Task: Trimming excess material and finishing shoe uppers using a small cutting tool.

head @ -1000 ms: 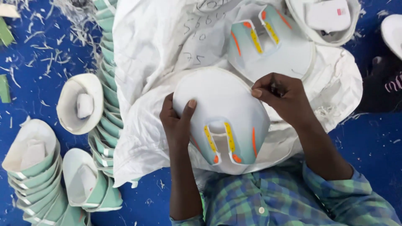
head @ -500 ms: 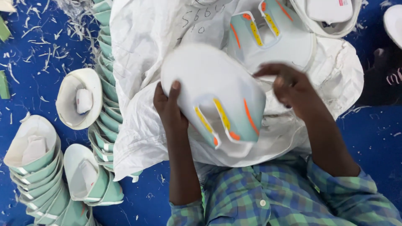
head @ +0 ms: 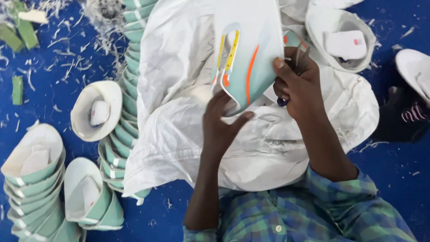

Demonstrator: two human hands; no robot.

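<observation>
A white and teal shoe upper (head: 248, 54) with yellow and orange stripes is raised upright in front of me, over a crumpled white sack (head: 188, 103). My left hand (head: 221, 123) touches its lower edge from below, fingers spread. My right hand (head: 300, 85) pinches its right edge with the thumb and is closed around small scissors (head: 299, 60), whose blades stick up past the knuckles.
Stacks of nested teal and white shoe uppers (head: 38, 179) stand at the left, and a long row (head: 127, 89) runs beside the sack. More uppers (head: 342, 40) lie at the top right. White shavings litter the blue floor (head: 53, 76). A dark shoe (head: 403, 116) is at the right.
The shoe upper has been lifted from my lap and turned upright, further from me. Both hands rose with it; my left hand slid from its side to its lower edge.
</observation>
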